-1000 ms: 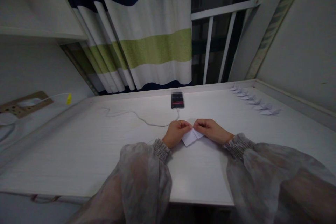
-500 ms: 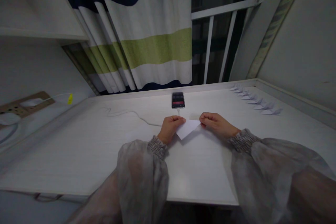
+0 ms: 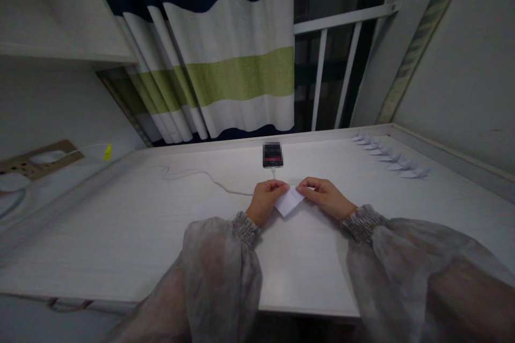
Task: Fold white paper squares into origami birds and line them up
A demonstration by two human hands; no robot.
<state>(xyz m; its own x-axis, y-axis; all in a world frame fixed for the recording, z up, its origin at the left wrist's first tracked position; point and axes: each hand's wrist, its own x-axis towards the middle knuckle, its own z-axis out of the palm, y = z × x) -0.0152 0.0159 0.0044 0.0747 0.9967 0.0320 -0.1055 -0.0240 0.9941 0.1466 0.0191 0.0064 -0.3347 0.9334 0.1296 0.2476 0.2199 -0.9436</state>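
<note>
A small folded white paper [image 3: 287, 203] sits just above the white desk [image 3: 120, 236], held between both hands. My left hand [image 3: 267, 201] pinches its left upper edge with closed fingers. My right hand [image 3: 325, 196] pinches the right upper corner, fingers curled. The paper's point faces toward me. Both wrists wear sheer grey gathered sleeves.
A phone [image 3: 272, 154] lies just beyond the hands with a white cable [image 3: 201, 176] running left. A row of several folded paper pieces [image 3: 388, 158] lines the far right of the desk. A power strip [image 3: 36, 163] rests at left. Striped curtain [image 3: 233, 75] and window bars stand behind.
The hands drew apart and opened the paper into a wider flat shape half a second ago; now they have come together again and the paper is folded narrower.
</note>
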